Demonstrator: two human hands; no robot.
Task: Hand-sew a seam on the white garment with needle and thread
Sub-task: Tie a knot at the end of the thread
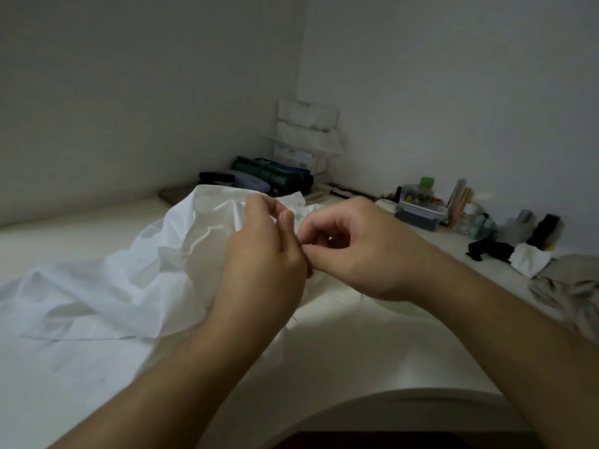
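white garment (136, 280) bunched | left hand (262, 254) grips it | right hand (359, 251) pinching alongside

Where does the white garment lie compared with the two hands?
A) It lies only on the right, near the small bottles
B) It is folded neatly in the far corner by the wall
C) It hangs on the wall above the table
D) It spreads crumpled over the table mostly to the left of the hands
D: the white garment spreads crumpled across the table to the left of the left hand, which grips a raised part of it beside the right hand.

White garment (129, 280) (green-lidded box (421, 202))
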